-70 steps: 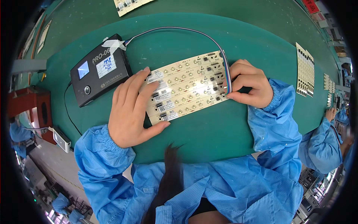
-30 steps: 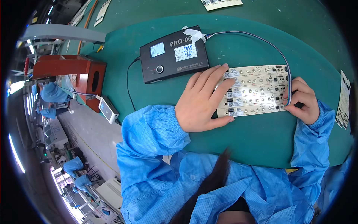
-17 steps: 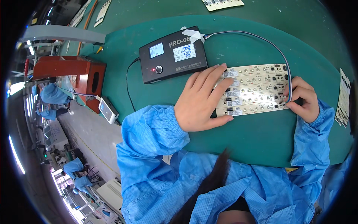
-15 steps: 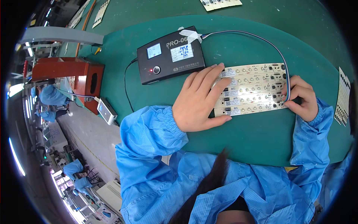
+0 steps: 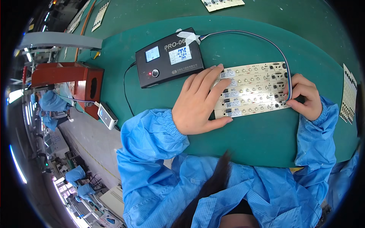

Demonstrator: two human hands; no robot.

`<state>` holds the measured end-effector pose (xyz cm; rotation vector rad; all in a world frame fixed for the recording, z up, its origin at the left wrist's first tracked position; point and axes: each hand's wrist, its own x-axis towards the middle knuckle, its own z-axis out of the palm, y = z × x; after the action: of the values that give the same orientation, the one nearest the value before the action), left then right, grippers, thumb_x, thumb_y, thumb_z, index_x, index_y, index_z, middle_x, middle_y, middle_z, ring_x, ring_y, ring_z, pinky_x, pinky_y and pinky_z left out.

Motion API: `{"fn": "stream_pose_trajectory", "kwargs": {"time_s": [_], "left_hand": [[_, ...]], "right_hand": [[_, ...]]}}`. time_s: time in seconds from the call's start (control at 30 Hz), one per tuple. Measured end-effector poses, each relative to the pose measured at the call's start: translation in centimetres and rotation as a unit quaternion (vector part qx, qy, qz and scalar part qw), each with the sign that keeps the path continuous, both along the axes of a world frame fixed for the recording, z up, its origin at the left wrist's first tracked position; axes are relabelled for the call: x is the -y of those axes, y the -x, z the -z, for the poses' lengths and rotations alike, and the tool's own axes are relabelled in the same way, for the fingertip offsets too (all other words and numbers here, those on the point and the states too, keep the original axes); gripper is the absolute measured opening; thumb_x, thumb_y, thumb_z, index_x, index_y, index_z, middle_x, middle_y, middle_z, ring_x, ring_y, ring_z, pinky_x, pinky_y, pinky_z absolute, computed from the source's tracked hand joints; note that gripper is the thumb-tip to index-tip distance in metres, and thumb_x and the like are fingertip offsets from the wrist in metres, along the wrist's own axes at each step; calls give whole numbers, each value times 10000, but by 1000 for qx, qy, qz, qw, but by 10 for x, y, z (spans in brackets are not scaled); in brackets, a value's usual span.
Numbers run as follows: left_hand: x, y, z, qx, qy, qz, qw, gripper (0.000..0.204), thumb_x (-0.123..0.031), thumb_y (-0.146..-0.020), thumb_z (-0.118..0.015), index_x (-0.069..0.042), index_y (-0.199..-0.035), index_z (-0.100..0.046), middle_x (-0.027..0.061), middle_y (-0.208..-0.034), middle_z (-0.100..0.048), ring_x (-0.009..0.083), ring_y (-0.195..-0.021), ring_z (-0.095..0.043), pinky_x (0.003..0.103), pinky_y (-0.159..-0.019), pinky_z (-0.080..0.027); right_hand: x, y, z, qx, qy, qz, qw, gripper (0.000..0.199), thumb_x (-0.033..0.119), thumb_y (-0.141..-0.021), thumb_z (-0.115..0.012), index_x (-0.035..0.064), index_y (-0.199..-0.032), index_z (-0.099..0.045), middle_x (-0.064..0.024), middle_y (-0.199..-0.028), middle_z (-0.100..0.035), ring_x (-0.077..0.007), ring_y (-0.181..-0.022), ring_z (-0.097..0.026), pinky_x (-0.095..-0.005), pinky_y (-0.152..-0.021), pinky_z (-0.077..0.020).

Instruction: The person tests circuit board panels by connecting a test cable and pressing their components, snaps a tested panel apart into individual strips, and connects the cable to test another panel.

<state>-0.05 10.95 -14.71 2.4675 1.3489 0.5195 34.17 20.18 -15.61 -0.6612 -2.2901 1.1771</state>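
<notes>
A cream panel of circuit boards (image 5: 254,89) lies flat on the green mat (image 5: 247,136). My left hand (image 5: 199,100) rests flat on the panel's left end, fingers spread over it. My right hand (image 5: 303,95) is at the panel's right end, fingers pinched on a small cable connector (image 5: 287,99) against the board edge. A thin multicoloured cable (image 5: 262,37) arcs from that connector back to a black tester box (image 5: 169,57) with two small screens and a red light, just beyond my left hand.
A red box-shaped fixture (image 5: 72,85) stands at the left with a small white device (image 5: 107,116) beside it. More circuit panels lie at the far edge (image 5: 222,3) and at the right (image 5: 348,95). Other workers in blue sit far left.
The view swung left and then settled. The panel's lit points have gone dark. Both hands stay on the panel, shifting only slightly.
</notes>
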Motion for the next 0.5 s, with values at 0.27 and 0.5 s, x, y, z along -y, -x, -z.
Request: {"fn": "stream_pose_trajectory", "kwargs": {"time_s": [0.27,0.5], "left_hand": [[0,-1,-1,-5,1,2,1000,782,-416,-721,-758,-44,-1339,-456,243,-1459,-375,408,-1310,-407,507,-1062,-336],[1,-1,-1,-4,0,0,1000,779,-424,-725,-752,-47,-1339,-457,241,-1457,-377,408,-1311,-407,507,-1062,-335]], "right_hand": [[1,0,-1,1,-4,-2,1000,169,94,-778,-745,37,-741,-591,-119,-928,-615,-237,-883,-585,-343,-789,-452],[2,1,-2,-3,6,4,1000,167,89,-777,-747,33,-744,-593,-118,-919,-608,-236,-879,-588,-338,-785,-453]]}}
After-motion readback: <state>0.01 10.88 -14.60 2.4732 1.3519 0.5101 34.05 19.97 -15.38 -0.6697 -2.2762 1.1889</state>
